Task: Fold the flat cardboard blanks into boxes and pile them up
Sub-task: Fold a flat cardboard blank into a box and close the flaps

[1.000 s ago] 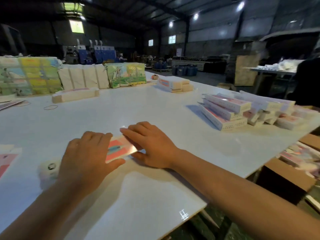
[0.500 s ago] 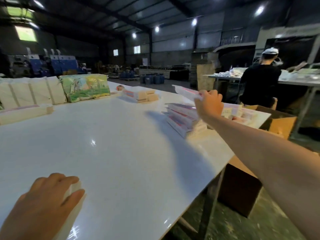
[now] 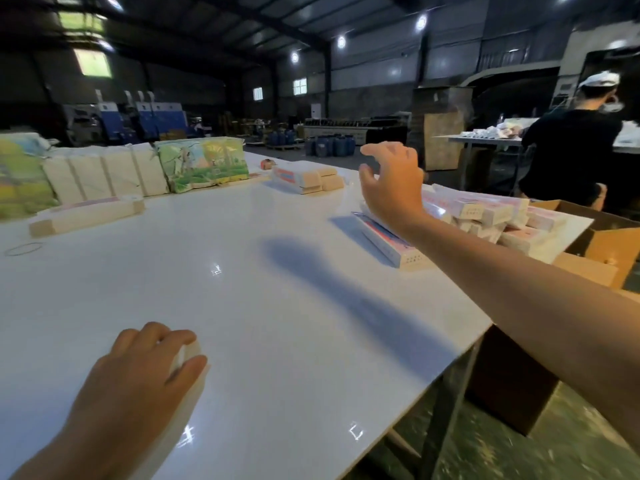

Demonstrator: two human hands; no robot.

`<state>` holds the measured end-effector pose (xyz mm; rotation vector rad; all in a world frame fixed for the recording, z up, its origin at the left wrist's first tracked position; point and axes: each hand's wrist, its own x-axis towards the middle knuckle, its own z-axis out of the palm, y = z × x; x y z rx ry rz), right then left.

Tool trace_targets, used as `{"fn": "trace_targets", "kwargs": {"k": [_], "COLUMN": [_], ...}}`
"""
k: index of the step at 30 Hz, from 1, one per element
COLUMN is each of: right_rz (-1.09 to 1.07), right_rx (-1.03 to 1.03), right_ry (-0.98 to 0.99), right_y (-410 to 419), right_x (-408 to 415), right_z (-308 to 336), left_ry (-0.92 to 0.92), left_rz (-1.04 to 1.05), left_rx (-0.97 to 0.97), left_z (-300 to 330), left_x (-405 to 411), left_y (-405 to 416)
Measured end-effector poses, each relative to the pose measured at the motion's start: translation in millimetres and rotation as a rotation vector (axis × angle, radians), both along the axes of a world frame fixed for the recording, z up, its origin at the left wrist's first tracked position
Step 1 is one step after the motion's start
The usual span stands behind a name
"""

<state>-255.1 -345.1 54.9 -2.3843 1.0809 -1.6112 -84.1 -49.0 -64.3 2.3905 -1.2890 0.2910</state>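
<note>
While your right hand hovers with fingers spread and empty above the pile of folded boxes at two o'clock, a fair heap is already made there, so that part of the job looks well along. Your left hand at seven o'clock curls over a pale stack on the table, likely blanks, though I cannot tell how many remain to fold.

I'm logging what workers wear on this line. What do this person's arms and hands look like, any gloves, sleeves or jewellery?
Both hands are bare: no gloves on the left hand or the right hand. Both forearms are uncovered as far as the picture shows, with no sleeve edge in view. No watch, bracelet or ring can be seen.
</note>
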Motion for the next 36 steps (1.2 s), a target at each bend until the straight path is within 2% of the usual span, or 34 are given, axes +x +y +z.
{"fn": "trace_targets", "kwargs": {"k": [2, 4, 7, 9, 13, 18, 23, 27, 30, 33, 36], "right_rz": [0.223, 0.367, 0.434, 0.478, 0.518, 0.597, 0.569, 0.572, 0.592, 0.573, 0.546], "right_rx": [-0.037, -0.028, 0.056, 0.104, 0.062, 0.018, -0.028, 0.035, 0.057, 0.030, -0.027], "right_ry": [0.082, 0.273, 0.640, 0.733, 0.674, 0.585, 0.554, 0.553, 0.561, 0.585, 0.570], "right_y": [42.9, 80.4, 110.1, 111.5, 108.0, 102.5, 85.4, 81.6, 83.0, 86.6, 89.8], "right_x": [30.9, 53.6, 70.9, 73.5, 73.5, 72.1, 79.4, 80.4, 78.8, 75.8, 73.5], "right_z": [-14.6, -47.7, -95.9, -107.9, -106.9, -112.8, -123.3, -125.0, -123.9, -121.5, -118.1], "left_ry": [-0.024, -0.018, -0.030, -0.050, -0.070, 0.147, 0.219, 0.213, 0.246, 0.321, 0.480], "left_rz": [-0.006, 0.003, 0.010, 0.007, -0.007, 0.045, 0.369, 0.691, 0.771, 0.752, 0.781], "left_rx": [0.036, 0.062, 0.052, 0.059, 0.124, 0.096, 0.136, 0.343, 0.516, 0.426, 0.288], "left_z": [3.9, 8.0, 8.3, 7.2, 7.5, 22.3, 67.8, 82.2, 68.7, 59.1, 66.0], "left_x": [-2.8, -6.2, -8.5, -6.6, -5.0, 8.8, 75.5, 117.7, 117.6, 115.7, 113.2], "left_y": [1.0, 2.6, 6.5, 6.8, 3.3, 11.1, 66.4, 137.8, 165.4, 161.5, 152.8]}}
